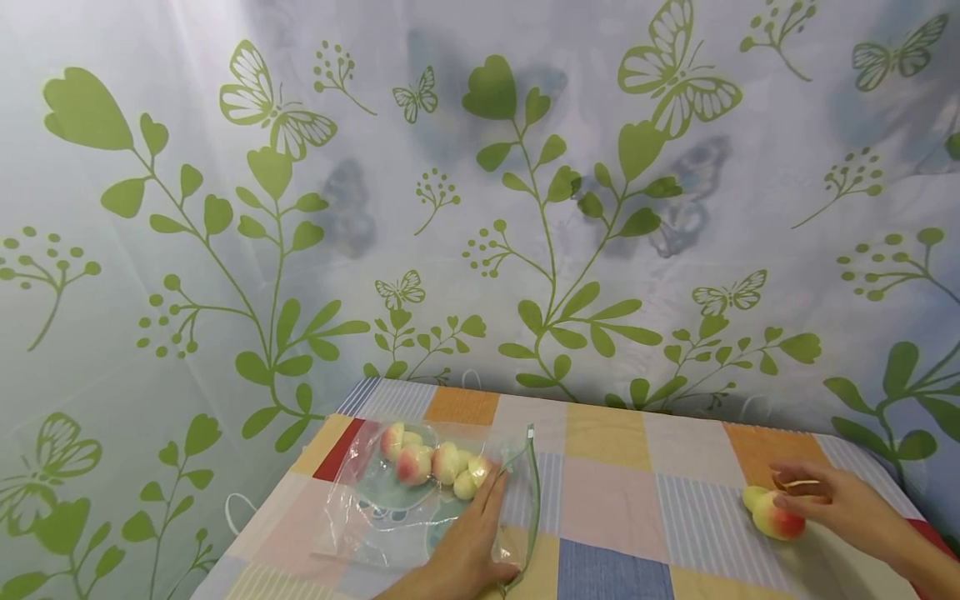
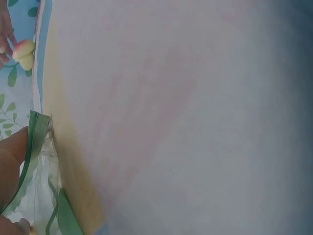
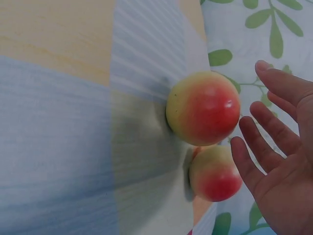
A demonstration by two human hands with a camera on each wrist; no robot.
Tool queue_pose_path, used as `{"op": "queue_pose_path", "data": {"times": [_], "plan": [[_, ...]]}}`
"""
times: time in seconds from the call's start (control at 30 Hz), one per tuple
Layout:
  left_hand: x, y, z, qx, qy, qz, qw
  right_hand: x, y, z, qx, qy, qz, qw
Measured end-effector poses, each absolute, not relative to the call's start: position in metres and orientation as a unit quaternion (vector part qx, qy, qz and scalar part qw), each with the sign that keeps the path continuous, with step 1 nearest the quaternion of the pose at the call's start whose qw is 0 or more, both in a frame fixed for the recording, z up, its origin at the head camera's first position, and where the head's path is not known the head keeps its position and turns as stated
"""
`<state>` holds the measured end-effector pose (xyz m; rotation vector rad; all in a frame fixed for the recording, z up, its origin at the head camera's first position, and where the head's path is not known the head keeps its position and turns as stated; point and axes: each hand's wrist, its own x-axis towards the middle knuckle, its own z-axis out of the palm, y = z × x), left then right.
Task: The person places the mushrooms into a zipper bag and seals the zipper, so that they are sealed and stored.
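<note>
A clear plastic zip bag (image 1: 375, 533) with a green zip edge lies at the left of the table. Inside it are several round peach-like fruits (image 1: 414, 464), yellow with red blushes. My left hand (image 1: 468, 537) rests at the bag's mouth, fingers straight and thumb spread away from them. In the left wrist view, the bag's green-edged mouth (image 2: 36, 142) gapes beside the thumb. Over on the right, my right hand (image 1: 843, 504) is beside two more such fruits, a nearer one (image 3: 204, 108) and a farther one (image 3: 216, 175). Its fingers are spread, with nothing gripped in the right wrist view.
A patchwork-patterned cloth (image 1: 611, 517) covers the table. Behind it hangs a pale curtain (image 1: 450, 250) printed with green leaves and butterflies. A thin white loop (image 1: 240, 510) sticks out past the table's left edge.
</note>
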<state>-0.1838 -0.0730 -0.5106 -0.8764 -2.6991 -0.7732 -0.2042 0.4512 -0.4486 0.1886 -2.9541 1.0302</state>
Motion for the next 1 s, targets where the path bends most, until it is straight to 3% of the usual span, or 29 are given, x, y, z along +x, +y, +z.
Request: {"op": "queue_pose_path", "data": {"times": [0.47,0.8,1.0], "plan": [[-0.184,-0.074,-0.511,-0.304,-0.911,-0.259,0.104,-0.198,0.460,-0.464,0.051,-0.946,0.320,0.018],[-0.183,-0.075,-0.513,-0.300,-0.914,-0.254,0.097,-0.206,0.459,-0.476,0.109,-0.957,0.267,-0.014],[-0.184,-0.076,-0.515,-0.302,-0.914,-0.252,0.102,-0.208,0.453,-0.480,0.084,-0.962,0.258,-0.023]]}}
